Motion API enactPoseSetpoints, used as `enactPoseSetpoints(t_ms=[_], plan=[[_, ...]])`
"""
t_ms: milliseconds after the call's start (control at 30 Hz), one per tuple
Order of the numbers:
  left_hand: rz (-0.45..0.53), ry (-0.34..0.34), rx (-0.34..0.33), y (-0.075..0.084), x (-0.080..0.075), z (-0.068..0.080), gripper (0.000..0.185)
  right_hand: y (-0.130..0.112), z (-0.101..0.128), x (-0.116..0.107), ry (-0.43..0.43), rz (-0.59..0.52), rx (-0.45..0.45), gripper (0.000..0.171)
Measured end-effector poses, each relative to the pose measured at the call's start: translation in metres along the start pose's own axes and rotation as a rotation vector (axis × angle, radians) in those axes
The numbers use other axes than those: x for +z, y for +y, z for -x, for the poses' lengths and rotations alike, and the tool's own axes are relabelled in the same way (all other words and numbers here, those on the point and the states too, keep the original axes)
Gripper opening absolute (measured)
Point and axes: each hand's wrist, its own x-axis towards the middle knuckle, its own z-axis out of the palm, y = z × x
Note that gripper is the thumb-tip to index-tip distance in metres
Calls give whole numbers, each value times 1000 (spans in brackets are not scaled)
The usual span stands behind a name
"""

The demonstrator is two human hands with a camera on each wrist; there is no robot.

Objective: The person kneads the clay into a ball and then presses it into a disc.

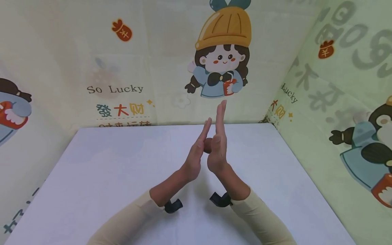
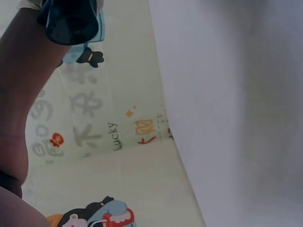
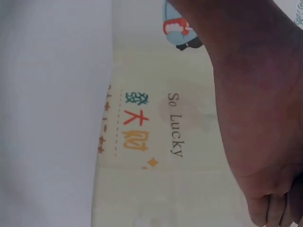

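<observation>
Palms face each other above the white bench [image 1: 107, 163] — the left hand [image 1: 196, 153] and the right hand [image 1: 218, 143] stand upright with fingers straight and pointing up and away from the person. Between the two palms, low down near the thumbs, sits a small brown rounded thing [image 1: 208, 145]; both hands press on it from either side, the grip flat rather than curled, and what the thing is cannot be told. The fingertips of the left hand lean toward the right hand's fingers, close beside them; whether they touch is not clear. Both forearms wear cream sleeves [image 1: 260, 217], each with a dark camera mount [image 1: 173, 205] at the wrist.

Behind the bench hangs a pale backdrop [image 1: 122, 68] printed with a cartoon girl in a yellow hat [image 1: 222, 51] and the words "So Lucky". The wrist views show only the edge of each hand, the bench surface and the same printed backdrop — the brown thing does not appear there.
</observation>
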Motion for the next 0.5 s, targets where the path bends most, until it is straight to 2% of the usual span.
enactPoseSetpoints(t_ms=[133,500], plan=[[-10,4,32,5,3,-2,79,2,-2,-3,-6,-37,36,93],[-29,49,84,15,9,-5,80,9,1,-4,-41,-118,103,93]])
